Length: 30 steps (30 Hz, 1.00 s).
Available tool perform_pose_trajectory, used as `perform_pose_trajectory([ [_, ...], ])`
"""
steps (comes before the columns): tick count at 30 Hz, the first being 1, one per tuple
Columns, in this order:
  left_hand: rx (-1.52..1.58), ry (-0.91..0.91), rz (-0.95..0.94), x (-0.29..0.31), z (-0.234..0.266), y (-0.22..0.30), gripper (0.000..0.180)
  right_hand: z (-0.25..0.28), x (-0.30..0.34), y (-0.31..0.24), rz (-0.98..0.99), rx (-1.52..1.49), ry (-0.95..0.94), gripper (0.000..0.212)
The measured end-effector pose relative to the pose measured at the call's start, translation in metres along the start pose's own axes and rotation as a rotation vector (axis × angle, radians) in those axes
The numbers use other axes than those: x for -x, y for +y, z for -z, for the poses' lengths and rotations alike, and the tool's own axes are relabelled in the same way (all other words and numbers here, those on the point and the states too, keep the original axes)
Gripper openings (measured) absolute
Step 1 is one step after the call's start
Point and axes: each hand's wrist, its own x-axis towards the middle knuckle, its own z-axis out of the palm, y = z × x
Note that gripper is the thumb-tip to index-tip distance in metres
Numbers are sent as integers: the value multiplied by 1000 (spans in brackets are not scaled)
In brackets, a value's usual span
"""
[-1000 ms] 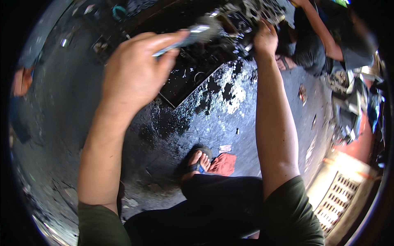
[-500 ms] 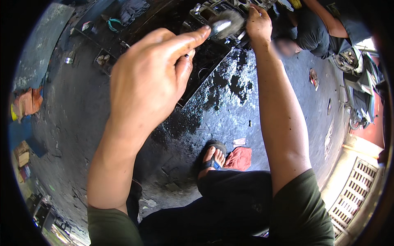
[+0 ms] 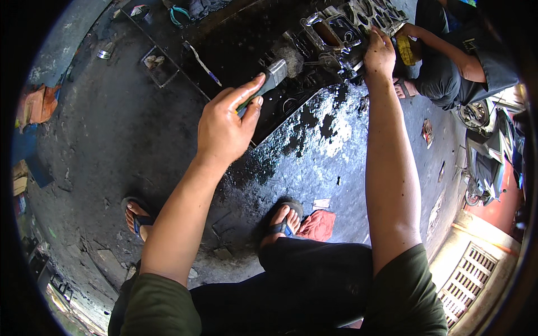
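Observation:
My left hand (image 3: 227, 126) is closed round the handle of a paintbrush (image 3: 276, 73), which has a metal ferrule and grey bristles. The bristle end points up and right, over the dark tray (image 3: 246, 42) and close to oily metal parts. At the top right, the fingers of my right hand (image 3: 381, 56) are closed on the lower edge of a metal engine casting (image 3: 381, 17) with several openings. A frame-like metal piece (image 3: 328, 35) lies just left of that hand. The ends of my right fingers are partly hidden against the casting.
A co-worker (image 3: 448, 73) crouches at the right, one arm reaching toward the casting. Wet black oil (image 3: 314, 120) covers the floor before the tray. A red cloth (image 3: 317, 225) lies beside my sandalled foot (image 3: 284, 221). A motorcycle (image 3: 486, 145) stands far right.
My left hand has moved away from the view and shows smaller, with the brush now plainly seen. The view has shifted, revealing more of the engine parts and my other foot. My right hand keeps its grip.

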Motion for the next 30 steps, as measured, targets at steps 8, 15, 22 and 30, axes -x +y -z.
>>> perform_pose_trajectory([
  [8,-311,-204,106,3,-2,1,42,-1,-1,-3,-25,-54,10,38],
  [15,-175,-128,-151,5,-9,23,44,4,1,-5,127,117,30,38],
  [22,-162,-187,-25,-13,10,57,43,1,6,-12,-2,25,34,38],
  [30,-56,-231,-82,-22,5,27,38,8,2,-19,-159,-43,-56,40],
])
